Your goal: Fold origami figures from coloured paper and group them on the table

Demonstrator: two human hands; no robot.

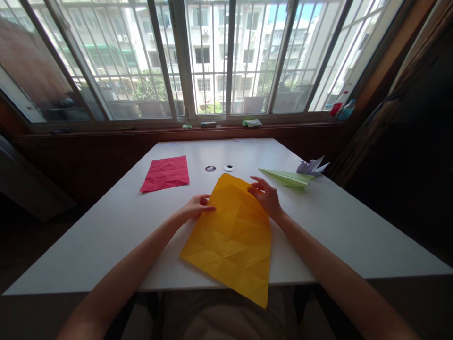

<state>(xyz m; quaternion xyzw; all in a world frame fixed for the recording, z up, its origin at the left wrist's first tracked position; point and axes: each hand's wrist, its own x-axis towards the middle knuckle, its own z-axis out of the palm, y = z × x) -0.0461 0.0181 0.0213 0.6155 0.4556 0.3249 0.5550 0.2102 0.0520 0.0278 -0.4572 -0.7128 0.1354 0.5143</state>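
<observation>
A creased sheet of yellow paper (230,226) lies tilted at the near side of the white table (116,245), its lowest corner hanging past the front edge. My left hand (198,207) grips the sheet's left edge, thumb on top and the other fingers partly hidden beneath. On the upper right edge, my right hand (265,194) pinches the paper between thumb and fingers. Fold lines cross the lower half of the sheet in a star-like pattern, and its far end curves up slightly.
Creased red paper (166,173) lies at the left. To the right are a green paper plane (288,178) and a pale purple folded paper piece (313,166). Two round table holes, one with a cover (229,168), sit beyond the sheet. Small items, including bottles (347,109), line the windowsill.
</observation>
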